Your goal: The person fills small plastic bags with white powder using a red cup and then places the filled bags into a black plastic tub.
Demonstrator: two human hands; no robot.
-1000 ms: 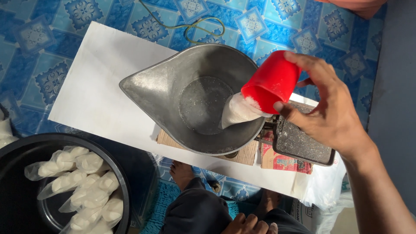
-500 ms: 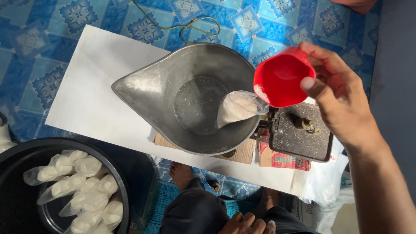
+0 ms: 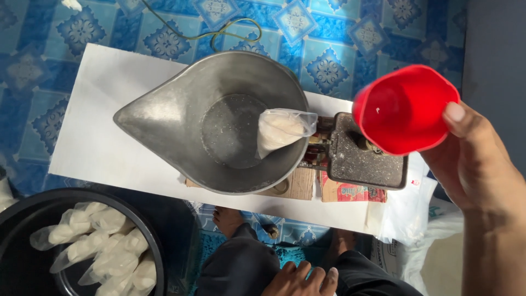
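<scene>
Fingers of the right hand point(image 3: 482, 170) wrap the far side of a red plastic cup point(image 3: 404, 108), thumb pressed on its rim, mouth turned toward the camera. That cup hangs just right of the dull metal scoop-shaped scale pan point(image 3: 181, 118), over the dark flat scale platform point(image 3: 356, 164). Inside the pan, against its right wall, leans a small clear plastic bag of white powder point(image 3: 280, 129). Below the pan, the left hand point(image 3: 301, 278) rests on a dark-trousered knee, fingers loosely together
</scene>
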